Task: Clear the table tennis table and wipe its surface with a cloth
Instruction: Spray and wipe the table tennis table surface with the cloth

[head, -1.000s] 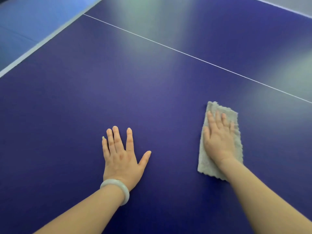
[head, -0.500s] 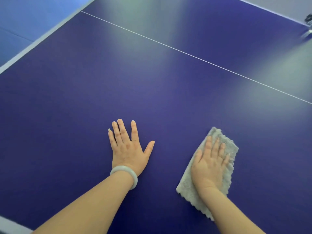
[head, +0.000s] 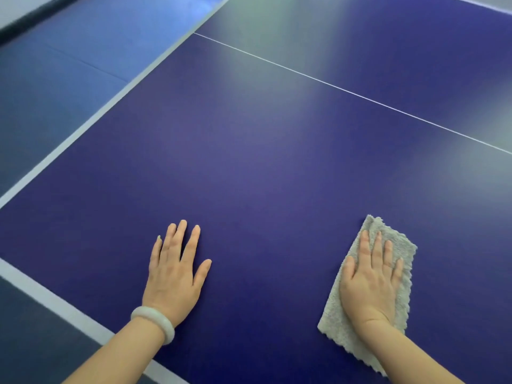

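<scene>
Since half a second ago, the right hand (head: 371, 284) and the grey cloth (head: 333, 317) under it have slid to the right, farther from the left hand (head: 173, 273), and more of the table's near-left corner shows.

From the head camera, the right hand lies flat on the cloth, fingers straight and slightly spread, pressing it onto the dark blue table tennis table (head: 263, 162). The cloth is a long strip, tilted a little. Its far end pokes out past the fingertips and its near end runs under the wrist. The left hand rests palm down on the bare surface, fingers spread, well apart from the cloth, with a pale bracelet (head: 155, 321) on its wrist. A thin white line (head: 346, 91) crosses the table beyond both hands. A white edge band (head: 55, 303) borders the near side, and blue floor (head: 69, 65) lies past the left edge.
</scene>
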`<state>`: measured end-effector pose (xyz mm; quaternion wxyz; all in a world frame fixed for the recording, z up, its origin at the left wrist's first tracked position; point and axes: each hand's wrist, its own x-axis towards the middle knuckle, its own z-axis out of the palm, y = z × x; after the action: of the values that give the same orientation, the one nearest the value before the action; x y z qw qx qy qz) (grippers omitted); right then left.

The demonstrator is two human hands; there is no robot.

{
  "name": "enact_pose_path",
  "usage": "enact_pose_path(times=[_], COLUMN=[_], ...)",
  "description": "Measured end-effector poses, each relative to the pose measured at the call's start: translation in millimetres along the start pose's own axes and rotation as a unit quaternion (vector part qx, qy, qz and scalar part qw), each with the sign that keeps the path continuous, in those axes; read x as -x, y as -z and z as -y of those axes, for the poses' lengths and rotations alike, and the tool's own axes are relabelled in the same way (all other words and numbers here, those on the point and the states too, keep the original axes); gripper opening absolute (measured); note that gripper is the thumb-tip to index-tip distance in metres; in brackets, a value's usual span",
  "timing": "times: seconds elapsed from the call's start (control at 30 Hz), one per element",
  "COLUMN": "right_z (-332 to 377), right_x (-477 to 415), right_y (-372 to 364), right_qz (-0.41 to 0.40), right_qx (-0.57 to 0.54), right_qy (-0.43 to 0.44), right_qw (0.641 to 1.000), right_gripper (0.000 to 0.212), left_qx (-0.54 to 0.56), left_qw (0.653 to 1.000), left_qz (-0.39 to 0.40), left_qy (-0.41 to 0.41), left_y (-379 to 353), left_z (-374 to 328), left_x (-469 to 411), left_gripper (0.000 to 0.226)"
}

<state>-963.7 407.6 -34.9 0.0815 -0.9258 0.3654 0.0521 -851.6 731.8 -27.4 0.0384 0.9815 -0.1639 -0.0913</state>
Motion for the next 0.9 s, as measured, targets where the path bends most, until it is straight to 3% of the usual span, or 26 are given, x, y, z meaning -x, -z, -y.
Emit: enact_pose_path(times=[0.37,0.43,0.5,0.63,0.7,0.77,0.87,0.9], right_z=[63.6,91.8,113.7,79.4,35.7,2.8,-2.5,9.3], right_x=[-116.6,-116.1,-82.4,22.1,36.4,21.3,-16.1,-24.3], right_y=[19.4,19.0,9.5,-0.5,1.6,5.3,7.1,5.4], right_qz=[0.011,0.032,0.035,0.057,0.073,0.037,0.009,0.013], right_qx=[-0.02,-0.022,0.004,0.046,0.074,0.096,0.057,0.026], right_qy=[0.019,0.1,0.257,0.533,0.582,0.529,0.27,0.181], right_qw=[1.0,0.994,0.966,0.843,0.806,0.842,0.961,0.983], right_gripper=[0.059,0.058,0.059,0.058,0.059,0.06,0.06,0.06], left_qx=[-0.049,-0.045,-0.038,-0.034,-0.039,-0.042,-0.037,-0.035], left_qw=[0.998,0.999,0.999,0.999,0.999,0.999,0.999,0.999], left_qz=[-0.025,-0.023,-0.026,-0.024,-0.023,-0.024,-0.025,-0.025], left_qy=[0.002,0.004,0.006,0.009,0.009,0.012,0.014,0.013], left_y=[-9.2,-9.8,-9.1,-6.6,-6.2,-5.6,-4.5,-4.2], left_z=[2.3,2.4,3.4,0.6,0.0,-0.3,-1.6,-1.9], left_x=[0.5,1.2,0.8,0.3,1.1,1.5,1.6,1.6], left_gripper=[0.066,0.065,0.065,0.066,0.067,0.069,0.066,0.067])
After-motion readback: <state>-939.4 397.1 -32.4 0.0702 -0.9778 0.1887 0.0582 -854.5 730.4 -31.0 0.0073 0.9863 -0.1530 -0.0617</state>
